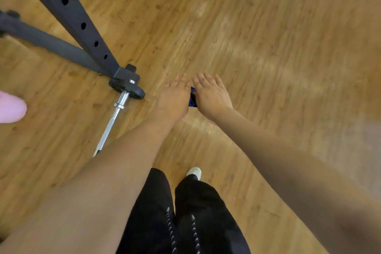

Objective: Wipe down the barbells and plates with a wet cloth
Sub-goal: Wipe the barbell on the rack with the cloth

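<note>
Both hands, the left hand (174, 97) and right hand (210, 94), meet with fingers straight, sandwiching a blue cloth (192, 99) between them, probably folding it. The barbell (115, 115) waits left, its plate (127, 88) on the floor (268, 47).

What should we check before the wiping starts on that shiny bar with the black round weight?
1. Cloth in hand: ok. A blue cloth sits between the left hand and the right hand.
2. Cloth wet: cannot tell.
3. Grip on the cloth: cannot tell. The fingers of both hands look straight, and most of the cloth is hidden.
4. Bar within view: ok. The chrome barbell lies on the wooden floor, to the left of the hands.
5. Plate on the bar: ok. A black plate sits at its far end, beside the black rack frame.
6. Cloth touching the bar: not ok. It is apart from it.
</note>
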Demonstrator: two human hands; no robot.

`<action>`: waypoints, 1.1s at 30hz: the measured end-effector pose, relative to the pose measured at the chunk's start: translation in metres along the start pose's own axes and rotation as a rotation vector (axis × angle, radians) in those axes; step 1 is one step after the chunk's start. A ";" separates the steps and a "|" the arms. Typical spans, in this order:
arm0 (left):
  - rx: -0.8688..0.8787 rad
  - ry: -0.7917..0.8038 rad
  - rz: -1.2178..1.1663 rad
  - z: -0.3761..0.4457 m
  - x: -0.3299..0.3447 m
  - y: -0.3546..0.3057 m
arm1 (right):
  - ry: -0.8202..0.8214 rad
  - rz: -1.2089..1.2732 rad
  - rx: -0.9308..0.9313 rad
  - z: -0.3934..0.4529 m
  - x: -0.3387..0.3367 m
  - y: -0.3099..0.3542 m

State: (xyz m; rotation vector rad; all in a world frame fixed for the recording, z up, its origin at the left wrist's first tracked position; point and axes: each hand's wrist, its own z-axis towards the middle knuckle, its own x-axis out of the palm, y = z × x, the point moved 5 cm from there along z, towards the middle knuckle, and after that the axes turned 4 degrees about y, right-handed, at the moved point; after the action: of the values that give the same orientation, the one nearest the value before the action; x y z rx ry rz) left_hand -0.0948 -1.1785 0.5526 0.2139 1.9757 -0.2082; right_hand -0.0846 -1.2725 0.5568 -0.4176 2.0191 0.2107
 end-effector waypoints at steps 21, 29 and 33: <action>-0.323 0.013 -0.090 0.184 -0.099 0.063 | -0.019 -0.109 -0.306 0.216 -0.105 -0.084; -0.577 0.032 -0.181 0.242 -0.136 0.076 | -0.025 -0.165 -0.556 0.292 -0.145 -0.108; -0.657 0.010 -0.230 0.272 -0.161 0.075 | -0.051 -0.199 -0.595 0.325 -0.175 -0.129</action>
State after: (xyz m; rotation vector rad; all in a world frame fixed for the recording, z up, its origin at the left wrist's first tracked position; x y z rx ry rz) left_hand 0.2283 -1.1811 0.5875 -0.4372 1.9697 0.2989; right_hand 0.3056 -1.2516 0.5643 -0.9676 1.8229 0.6960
